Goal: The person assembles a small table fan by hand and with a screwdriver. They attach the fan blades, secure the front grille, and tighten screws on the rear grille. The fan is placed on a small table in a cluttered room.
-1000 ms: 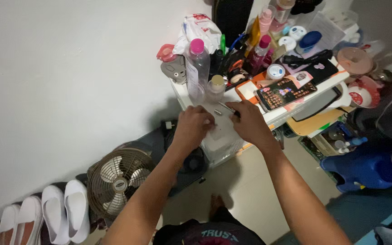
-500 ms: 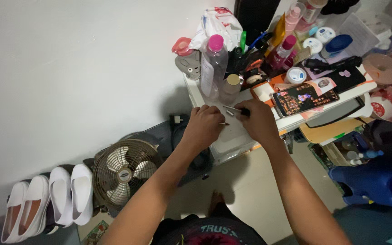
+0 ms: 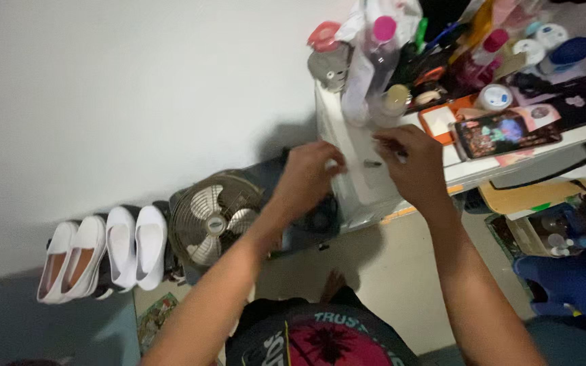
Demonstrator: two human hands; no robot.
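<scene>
1. Right hand [image 3: 412, 169]: the grip looks closed, fingertips pinched on something thin and dark at the top of the hand. The frame is too blurry to say what the tool is. Judging by the pose, keep that pinch short and close to the tip so it doesn't wander.
2. Left hand [image 3: 306, 179]: fingers are curled down on the near-left part of the white counter [image 3: 357, 193]. I can't tell if it's actually gripping anything or just bracing. Bracing is what I'd want here anyway, with the wrist planted.
3. The small metal piece [image 3: 372, 163] lies on the counter between the two hands, just beside the right hand's fingertips and a bit apart from the left. It's tiny and looks like it would roll off easily, so I'd work it toward the middle of the counter, not the edge.
4. Behind the metal piece stand a clear bottle with a pink cap [image 3: 367, 64] and a smaller bottle with a tan cap [image 3: 389, 105], both close. I'd watch the knuckles there, since a bump could topple them.
5. To the right of the metal piece lies a phone [image 3: 506, 132] with a lit screen.
6. Below and left of the metal piece, a round fan [image 3: 213, 220] sits on the floor, with white shoes [image 3: 113, 251] further left. Anything dropped probably lands down there.
</scene>
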